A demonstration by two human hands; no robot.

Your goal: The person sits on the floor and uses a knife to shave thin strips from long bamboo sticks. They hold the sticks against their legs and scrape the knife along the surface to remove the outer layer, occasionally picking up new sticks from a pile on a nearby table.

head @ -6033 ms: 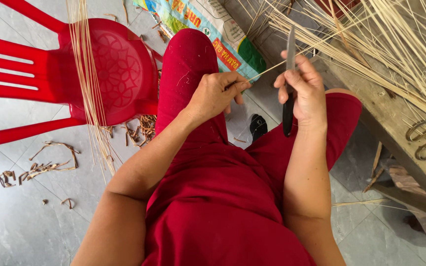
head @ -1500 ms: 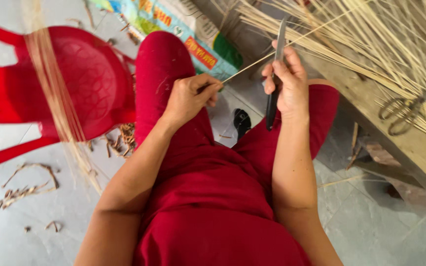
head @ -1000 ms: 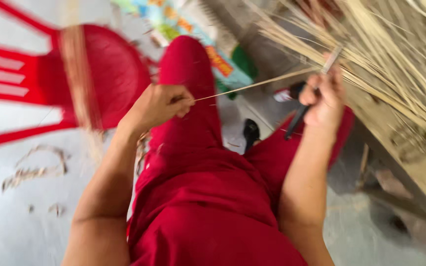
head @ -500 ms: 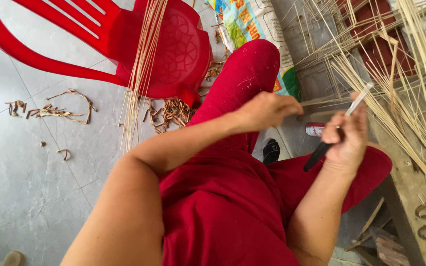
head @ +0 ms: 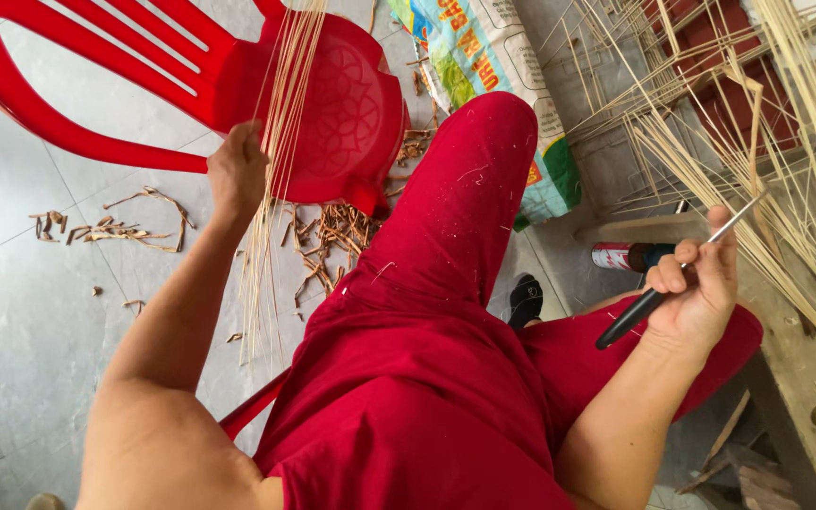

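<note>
My left hand [head: 236, 170] reaches out to the left and touches a bundle of thin pale cane strips [head: 276, 161] that drapes over the seat of a red plastic chair [head: 332, 104]. The fingers curl at the strips; a firm grip is hard to make out. My right hand [head: 696, 283] is shut on a knife [head: 658, 288] with a black handle and a slim metal blade pointing up and right. My legs in red trousers [head: 455, 246] fill the middle.
A big heap of long pale strips [head: 757, 161] lies on a wooden bench at the right. Brown shavings [head: 332, 236] litter the grey tiled floor under the chair. A printed plastic sack [head: 493, 66] and a small spray can [head: 630, 255] lie beyond my knee.
My left hand let go of the single strip it held near the knife and swung left to the bundle on the red chair. The right hand lowered, still holding the knife.
</note>
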